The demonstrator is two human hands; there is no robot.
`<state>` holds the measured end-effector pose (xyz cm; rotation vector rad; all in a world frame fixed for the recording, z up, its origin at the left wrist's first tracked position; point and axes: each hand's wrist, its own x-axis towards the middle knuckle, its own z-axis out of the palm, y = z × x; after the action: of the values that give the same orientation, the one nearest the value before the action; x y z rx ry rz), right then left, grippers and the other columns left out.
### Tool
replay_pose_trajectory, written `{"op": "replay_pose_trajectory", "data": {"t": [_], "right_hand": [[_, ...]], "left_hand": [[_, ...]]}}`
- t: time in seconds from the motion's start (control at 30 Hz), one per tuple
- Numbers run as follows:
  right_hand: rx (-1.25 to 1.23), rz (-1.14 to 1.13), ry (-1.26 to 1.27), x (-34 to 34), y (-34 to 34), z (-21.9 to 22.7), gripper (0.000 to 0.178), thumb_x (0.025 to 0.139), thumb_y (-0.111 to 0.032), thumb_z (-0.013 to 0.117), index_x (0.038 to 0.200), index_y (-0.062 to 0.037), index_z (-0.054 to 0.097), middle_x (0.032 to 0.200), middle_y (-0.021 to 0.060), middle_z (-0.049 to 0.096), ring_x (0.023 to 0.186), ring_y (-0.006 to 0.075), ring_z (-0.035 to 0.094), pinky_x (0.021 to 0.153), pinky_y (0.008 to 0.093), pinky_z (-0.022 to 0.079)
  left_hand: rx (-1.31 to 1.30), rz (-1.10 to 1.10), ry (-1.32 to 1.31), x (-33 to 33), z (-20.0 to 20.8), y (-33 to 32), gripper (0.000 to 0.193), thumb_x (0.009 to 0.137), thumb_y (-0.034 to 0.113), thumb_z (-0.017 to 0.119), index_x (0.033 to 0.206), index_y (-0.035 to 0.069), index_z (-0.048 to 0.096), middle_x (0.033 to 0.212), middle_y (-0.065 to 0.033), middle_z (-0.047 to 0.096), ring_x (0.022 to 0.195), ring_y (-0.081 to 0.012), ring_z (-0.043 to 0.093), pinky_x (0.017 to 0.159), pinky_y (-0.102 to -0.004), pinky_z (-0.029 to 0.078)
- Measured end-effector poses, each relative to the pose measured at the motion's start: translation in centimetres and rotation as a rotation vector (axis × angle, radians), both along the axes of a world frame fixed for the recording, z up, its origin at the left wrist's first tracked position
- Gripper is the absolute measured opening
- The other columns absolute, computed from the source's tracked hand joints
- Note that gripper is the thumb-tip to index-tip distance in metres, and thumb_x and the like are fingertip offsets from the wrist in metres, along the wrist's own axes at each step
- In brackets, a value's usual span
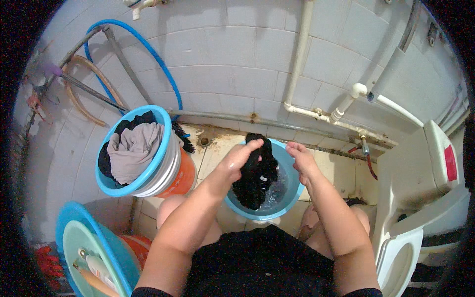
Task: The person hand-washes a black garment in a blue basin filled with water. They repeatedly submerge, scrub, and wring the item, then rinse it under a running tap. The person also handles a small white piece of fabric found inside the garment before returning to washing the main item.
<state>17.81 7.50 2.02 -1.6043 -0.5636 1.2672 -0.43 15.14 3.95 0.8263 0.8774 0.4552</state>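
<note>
A light blue basin (pixel 292 198) with water in it sits on the tiled floor between my legs. My left hand (pixel 239 161) is closed on a wet black garment (pixel 255 185), pinching its upper end over the basin. The garment's lower part hangs down into the basin, with a small white patch showing on it. On the basin's right side my right hand (pixel 303 161) hovers near the rim. Its fingers are loosely bent and apart from the garment, with nothing visible in them.
At left a bucket (pixel 170 168) carries a blue basin (pixel 102 180) of grey and black clothes. Nearer stand more tubs (pixel 74 222) with a wooden-handled brush (pixel 96 279). A toilet (pixel 401 257) is at right. Pipes (pixel 297 69) and a blue hose (pixel 163 64) run along the wall.
</note>
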Motion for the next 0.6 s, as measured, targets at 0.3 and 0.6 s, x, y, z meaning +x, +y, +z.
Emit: {"op": "replay_pose_trajectory", "data": {"t": [0.3, 0.6], "right_hand": [[0.11, 0.515, -0.032, -3.7, -0.9, 1.1, 0.07, 0.064, -0.006, 0.065, 0.126, -0.0032, 0.034, 0.113, 0.0105, 0.051, 0.106, 0.0217, 0.049, 0.093, 0.0326, 0.037], [0.221, 0.363, 0.114, -5.2, -0.8, 0.8, 0.057, 0.067, -0.016, 0.074, 0.116, -0.0043, 0.047, 0.105, 0.0073, 0.057, 0.099, 0.0184, 0.053, 0.089, 0.0318, 0.04]], "left_hand": [[-0.441, 0.191, -0.35, 0.8, -5.6, 1.9, 0.025, 0.082, 0.022, 0.05, 0.096, 0.002, 0.054, 0.09, -0.0114, 0.061, 0.084, -0.0274, 0.059, 0.08, -0.0402, 0.048], [-0.458, 0.4, -0.638, 0.6, -1.2, 0.9, 0.03, 0.079, 0.023, 0.05, 0.1, 0.001, 0.052, 0.101, -0.0132, 0.059, 0.098, -0.0285, 0.054, 0.093, -0.0416, 0.039]]}}
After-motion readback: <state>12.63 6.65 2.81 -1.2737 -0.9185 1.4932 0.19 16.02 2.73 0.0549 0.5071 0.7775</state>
